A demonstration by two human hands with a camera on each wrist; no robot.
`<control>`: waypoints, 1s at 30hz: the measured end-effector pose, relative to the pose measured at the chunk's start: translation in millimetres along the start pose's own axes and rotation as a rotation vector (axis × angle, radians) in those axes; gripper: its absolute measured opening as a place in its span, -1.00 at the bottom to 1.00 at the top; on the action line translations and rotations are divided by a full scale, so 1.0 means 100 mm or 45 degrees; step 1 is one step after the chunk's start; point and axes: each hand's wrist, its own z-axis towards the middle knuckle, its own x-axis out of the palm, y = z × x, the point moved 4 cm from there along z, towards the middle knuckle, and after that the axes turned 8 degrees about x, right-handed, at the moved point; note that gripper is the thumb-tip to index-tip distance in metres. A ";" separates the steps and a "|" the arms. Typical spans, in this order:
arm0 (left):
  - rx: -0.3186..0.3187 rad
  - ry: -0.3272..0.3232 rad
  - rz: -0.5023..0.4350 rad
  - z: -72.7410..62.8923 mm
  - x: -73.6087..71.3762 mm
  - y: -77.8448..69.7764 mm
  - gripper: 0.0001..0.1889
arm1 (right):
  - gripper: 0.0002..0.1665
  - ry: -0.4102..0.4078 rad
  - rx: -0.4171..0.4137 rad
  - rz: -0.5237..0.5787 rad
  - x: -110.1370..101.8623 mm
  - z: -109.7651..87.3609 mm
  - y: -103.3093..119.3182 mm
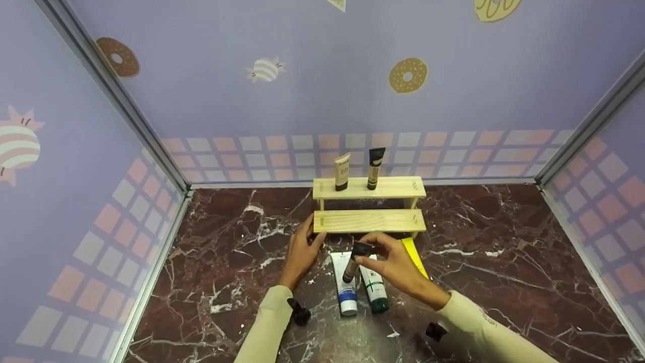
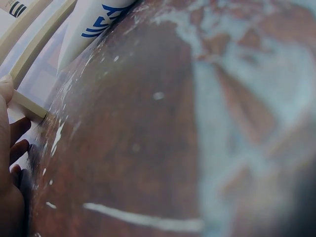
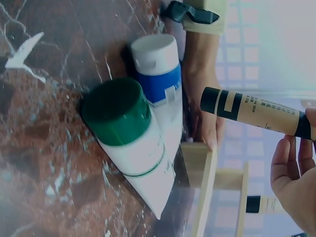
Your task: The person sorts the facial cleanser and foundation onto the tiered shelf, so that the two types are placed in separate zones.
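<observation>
My right hand [image 1: 395,262] pinches a small black-and-beige cosmetic tube [image 3: 256,113] by its black crimped end, above the tubes lying on the table. At the left end of a two-tier wooden stand [image 1: 370,222], my left hand [image 1: 301,252] rests its fingers and thumb on the lower shelf. On the upper shelf stand a beige tube with a dark cap [image 1: 342,172] and a black-and-gold tube [image 1: 375,169]. Below the stand lie a white tube with a blue band [image 1: 346,295] and a white tube with a green cap [image 3: 118,113].
A yellow tube [image 1: 415,258] lies to the right, partly hidden by my right hand. The dark red marbled tabletop [image 1: 227,252] spreads around the stand. Purple patterned panels [image 1: 322,101] rise close behind it and on both sides.
</observation>
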 end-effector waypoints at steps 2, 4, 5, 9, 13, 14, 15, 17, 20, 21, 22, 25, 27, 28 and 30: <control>0.006 0.006 -0.028 0.00 0.00 -0.01 -0.25 | -0.71 -0.028 0.001 -0.006 -0.05 0.01 0.00; 0.015 0.012 -0.055 0.00 0.00 -0.01 -0.25 | -0.70 -0.055 0.012 -0.011 -0.10 0.01 0.00; 0.018 0.014 -0.065 0.00 0.00 -0.02 -0.24 | -0.71 -0.066 0.015 -0.004 -0.12 0.01 -0.01; 0.018 0.019 -0.076 0.01 0.00 -0.02 -0.24 | -0.72 -0.111 0.015 0.021 -0.21 0.03 -0.02; 0.006 0.016 -0.068 0.01 -0.01 -0.02 -0.24 | -0.72 -0.154 -0.014 0.046 -0.29 0.05 -0.02; 0.001 0.018 -0.065 0.01 -0.01 -0.02 -0.23 | -0.71 -0.168 -0.019 0.049 -0.32 0.06 -0.02; -0.001 0.018 -0.062 0.00 -0.01 -0.02 -0.23 | -0.71 -0.183 -0.021 0.049 -0.34 0.06 -0.02; -0.004 0.022 -0.061 0.00 -0.01 -0.01 -0.23 | -0.71 -0.212 -0.019 0.046 -0.38 0.07 -0.03; 0.006 0.024 -0.055 0.00 -0.01 0.00 -0.23 | -0.72 -0.249 -0.011 0.039 -0.43 0.08 -0.05; 0.011 0.024 -0.056 0.00 0.00 0.00 -0.23 | -0.72 -0.256 -0.006 0.039 -0.44 0.08 -0.05; 0.014 0.023 -0.057 0.00 0.00 0.00 -0.23 | -0.72 -0.263 0.002 0.044 -0.46 0.08 -0.06; 0.019 0.018 -0.055 -0.01 -0.01 0.00 -0.25 | -0.73 -0.276 0.025 0.054 -0.50 0.10 -0.07; 0.015 0.021 -0.056 -0.01 -0.01 0.00 -0.25 | -0.73 -0.283 0.030 0.062 -0.53 0.11 -0.06; 0.013 0.022 -0.058 -0.01 -0.01 0.00 -0.25 | -0.73 -0.288 0.034 0.069 -0.55 0.12 -0.06; 0.010 0.021 -0.059 0.00 -0.02 0.00 -0.25 | -0.72 -0.296 0.032 0.080 -0.60 0.15 -0.05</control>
